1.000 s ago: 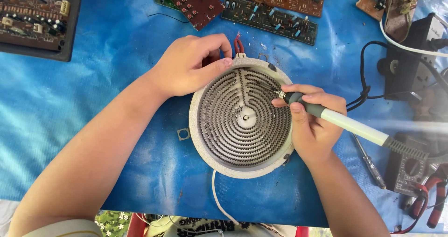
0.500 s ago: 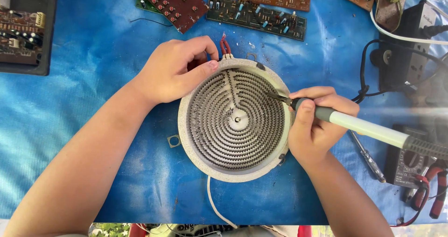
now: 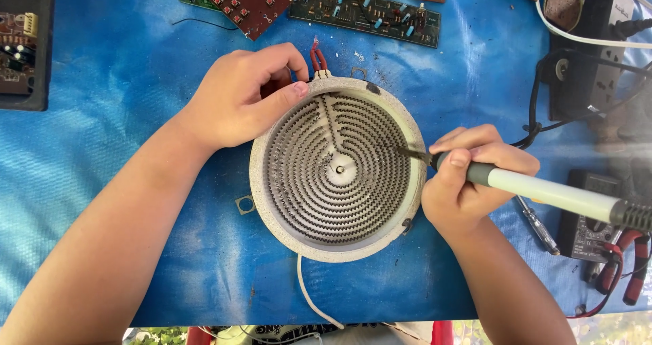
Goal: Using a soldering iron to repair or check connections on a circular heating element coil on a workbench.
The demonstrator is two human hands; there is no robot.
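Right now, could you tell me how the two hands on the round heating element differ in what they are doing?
The left hand rests on the upper left rim of the heating element, thumb lying on the rim, holding no tool. The right hand grips a soldering iron pen-style, its tip touching the coils near the right rim. The left hand lies loosely curled; the right is curled tight. Both are bare and meet the same element.

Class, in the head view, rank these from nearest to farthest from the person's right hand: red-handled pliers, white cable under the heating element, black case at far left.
From the right hand:
1. White cable, lower left.
2. Red-handled pliers, far right.
3. Black case, upper-left corner.
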